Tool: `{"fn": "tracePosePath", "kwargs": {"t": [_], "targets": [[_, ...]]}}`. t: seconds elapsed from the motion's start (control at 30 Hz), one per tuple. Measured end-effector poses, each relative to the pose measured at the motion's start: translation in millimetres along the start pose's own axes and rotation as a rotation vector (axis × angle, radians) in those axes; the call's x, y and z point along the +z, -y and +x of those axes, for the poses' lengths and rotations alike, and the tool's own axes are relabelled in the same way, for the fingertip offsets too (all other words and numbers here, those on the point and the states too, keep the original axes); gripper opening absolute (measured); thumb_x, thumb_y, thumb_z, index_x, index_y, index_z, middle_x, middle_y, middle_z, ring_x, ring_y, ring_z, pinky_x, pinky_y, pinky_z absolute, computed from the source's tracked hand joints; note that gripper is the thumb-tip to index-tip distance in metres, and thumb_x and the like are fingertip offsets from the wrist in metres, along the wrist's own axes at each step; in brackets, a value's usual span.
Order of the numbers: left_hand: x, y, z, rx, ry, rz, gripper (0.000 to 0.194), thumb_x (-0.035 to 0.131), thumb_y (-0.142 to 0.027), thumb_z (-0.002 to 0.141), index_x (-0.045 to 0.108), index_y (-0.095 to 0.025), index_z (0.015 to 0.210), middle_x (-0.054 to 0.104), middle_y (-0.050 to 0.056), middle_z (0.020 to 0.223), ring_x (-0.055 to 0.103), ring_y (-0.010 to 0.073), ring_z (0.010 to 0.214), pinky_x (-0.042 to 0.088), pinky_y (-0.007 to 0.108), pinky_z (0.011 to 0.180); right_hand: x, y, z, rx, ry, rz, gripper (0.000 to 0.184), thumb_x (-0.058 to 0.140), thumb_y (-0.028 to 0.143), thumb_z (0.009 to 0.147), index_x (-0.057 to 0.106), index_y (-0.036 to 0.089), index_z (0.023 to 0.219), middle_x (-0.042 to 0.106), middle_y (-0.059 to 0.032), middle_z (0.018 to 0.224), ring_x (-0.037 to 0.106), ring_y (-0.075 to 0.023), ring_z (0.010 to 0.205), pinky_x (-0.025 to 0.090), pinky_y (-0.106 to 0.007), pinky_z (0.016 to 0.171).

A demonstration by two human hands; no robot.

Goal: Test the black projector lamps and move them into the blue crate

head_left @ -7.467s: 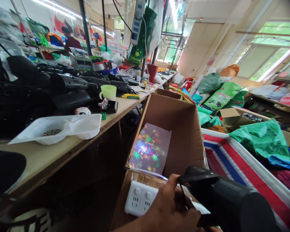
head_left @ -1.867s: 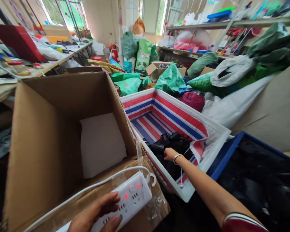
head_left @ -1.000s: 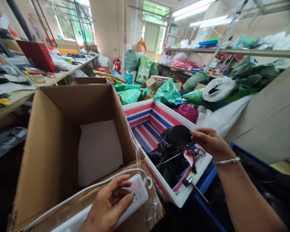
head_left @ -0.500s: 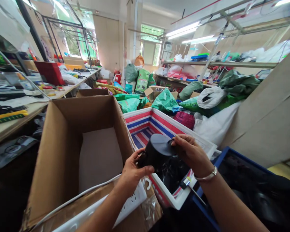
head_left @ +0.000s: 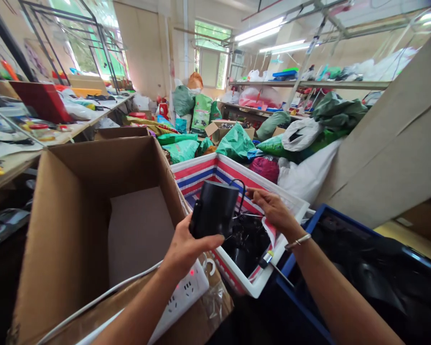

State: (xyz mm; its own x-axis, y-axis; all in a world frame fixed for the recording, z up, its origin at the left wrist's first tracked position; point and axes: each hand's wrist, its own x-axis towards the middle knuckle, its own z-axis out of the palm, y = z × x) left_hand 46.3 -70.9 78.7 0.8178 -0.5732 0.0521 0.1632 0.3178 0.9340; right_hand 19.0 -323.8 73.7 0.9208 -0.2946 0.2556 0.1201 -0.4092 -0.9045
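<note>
Since the earlier frame, the matte black cylindrical device [head_left: 214,209] had come upright in my left hand [head_left: 185,247], and my right hand [head_left: 273,208] had parted from it toward its thin black cord [head_left: 241,189]. Left grip: fingers curled behind the body and thumb laid across its lower edge, closed firmly enough to carry the device in the air above the crate, apparently so the cord could hang free. Right grip: fingers extended and drawn loosely together beside the cord; whether they pinched it, I could not tell. Item: a silver bangle [head_left: 297,242] on my right wrist. Item: a white power strip with a lit red indicator [head_left: 182,292], lying on the flap of a brown corrugated cardboard box [head_left: 72,215], under my left forearm and seemingly rested there for easy reach. Item: a pale sheet [head_left: 138,235] lying flat on the box floor. Item: a white plastic crate lined with red, white and blue striped woven fabric [head_left: 197,168], directly below my hands, holding a heap of black devices [head_left: 246,244]. Item: a yellow-handled tool with a thin metal shaft [head_left: 266,259], resting at the crate's near corner. Item: a blue-rimmed bin [head_left: 348,223], just right of the crate.
</note>
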Motion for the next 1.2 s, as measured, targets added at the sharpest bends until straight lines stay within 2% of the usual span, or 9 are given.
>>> {"fn": "tracePosePath", "kwargs": {"t": [0.2, 0.4, 0.53, 0.67, 0.8, 0.9, 1.0, 1.1, 1.2], "targets": [[-17.8, -11, -4, -0.020, 0.087, -0.091, 0.045, 0.084, -0.023, 0.052, 0.066, -0.014, 0.092, 0.067, 0.001, 0.079, 0.060, 0.0157, 0.073, 0.047, 0.025, 0.068, 3, -65, -13, 0.095, 0.132, -0.118, 0.063, 0.054, 0.071, 0.069, 0.069, 0.016, 0.096, 0.070, -0.0061, 0.083, 0.064, -0.0199, 0.079, 0.051, -0.036, 0.077], [-21.4, -19, -6, -0.067, -0.073, 0.113, 0.036, 0.081, -0.023, 0.055, 0.065, -0.014, 0.086, 0.065, 0.000, 0.071, 0.056, 0.0140, 0.065, 0.042, 0.023, 0.060, 1, -56, -14, 0.091, 0.034, -0.207, 0.042, 0.062, 0.057, 0.073, 0.057, 0.016, 0.064, 0.051, 0.0044, 0.055, 0.043, -0.0086, 0.052, 0.036, -0.023, 0.050], [-10.3, -3, 3, -0.095, -0.150, 0.115, 0.039, 0.084, -0.021, 0.050, 0.063, -0.014, 0.082, 0.063, -0.002, 0.064, 0.054, 0.0131, 0.059, 0.040, 0.023, 0.056, 3, -45, -29, 0.066, 0.215, -0.255, 0.032, 0.063, 0.048, 0.075, 0.065, 0.016, 0.072, 0.059, 0.0007, 0.070, 0.052, -0.0102, 0.064, 0.042, -0.023, 0.060], [2.9, 6, 11, -0.067, -0.124, 0.052, 0.041, 0.082, -0.023, 0.055, 0.064, -0.014, 0.090, 0.067, 0.001, 0.076, 0.059, 0.0161, 0.070, 0.045, 0.026, 0.067, 8, -59, -55, 0.175, 0.480, -0.377, 0.018, 0.080, 0.026, 0.051, 0.064, 0.017, 0.049, 0.060, 0.0001, 0.053, 0.058, -0.0147, 0.052, 0.046, -0.027, 0.056], [-1.5, -15, 8, -0.023, -0.065, 0.028, 0.043, 0.083, -0.022, 0.054, 0.064, -0.016, 0.092, 0.067, -0.001, 0.077, 0.059, 0.0144, 0.070, 0.045, 0.023, 0.065, -12, -70, -58, 0.257, 0.218, -0.563, 0.019, 0.077, 0.030, 0.057, 0.067, 0.014, 0.063, 0.068, -0.0128, 0.070, 0.066, -0.0303, 0.077, 0.048, -0.047, 0.078], [-10.7, -37, -2, -0.025, 0.056, 0.066, 0.043, 0.084, -0.016, 0.050, 0.064, -0.016, 0.089, 0.064, -0.002, 0.071, 0.055, 0.0117, 0.062, 0.042, 0.020, 0.055, -23, -43, -46, 0.113, 0.025, -0.386, 0.067, 0.069, 0.053, 0.067, 0.054, 0.016, 0.121, 0.056, -0.0195, 0.126, 0.051, -0.0320, 0.120, 0.034, -0.052, 0.103], [-16.9, -51, -16, -0.098, 0.187, 0.140, 0.055, 0.083, -0.011, 0.049, 0.063, -0.018, 0.100, 0.063, -0.003, 0.070, 0.053, 0.0115, 0.056, 0.042, 0.020, 0.049, -8, 13, -39, -0.191, 0.122, 0.174, 0.107, 0.071, 0.068, 0.056, 0.021, 0.031, 0.143, 0.033, -0.0120, 0.148, 0.037, -0.0266, 0.134, 0.031, -0.045, 0.109], [-21.0, -53, -31, -0.140, 0.230, 0.155, 0.065, 0.083, -0.010, 0.048, 0.061, -0.020, 0.108, 0.063, -0.002, 0.072, 0.052, 0.0116, 0.055, 0.043, 0.020, 0.048, 24, 69, -43, -0.268, 0.363, 0.401, 0.117, 0.075, 0.066, 0.045, 0.018, 0.038, 0.144, 0.032, -0.0085, 0.150, 0.038, -0.0274, 0.132, 0.036, -0.044, 0.106], [-26.6, -50, -46, -0.117, 0.151, 0.063, 0.059, 0.086, -0.017, 0.048, 0.064, -0.017, 0.103, 0.065, 0.001, 0.074, 0.055, 0.0127, 0.060, 0.045, 0.020, 0.051, 55, 101, -54, -0.216, 0.342, 0.413, 0.093, 0.084, 0.051, 0.048, 0.044, 0.031, 0.131, 0.055, -0.0078, 0.131, 0.054, -0.0270, 0.118, 0.046, -0.039, 0.097]]}}
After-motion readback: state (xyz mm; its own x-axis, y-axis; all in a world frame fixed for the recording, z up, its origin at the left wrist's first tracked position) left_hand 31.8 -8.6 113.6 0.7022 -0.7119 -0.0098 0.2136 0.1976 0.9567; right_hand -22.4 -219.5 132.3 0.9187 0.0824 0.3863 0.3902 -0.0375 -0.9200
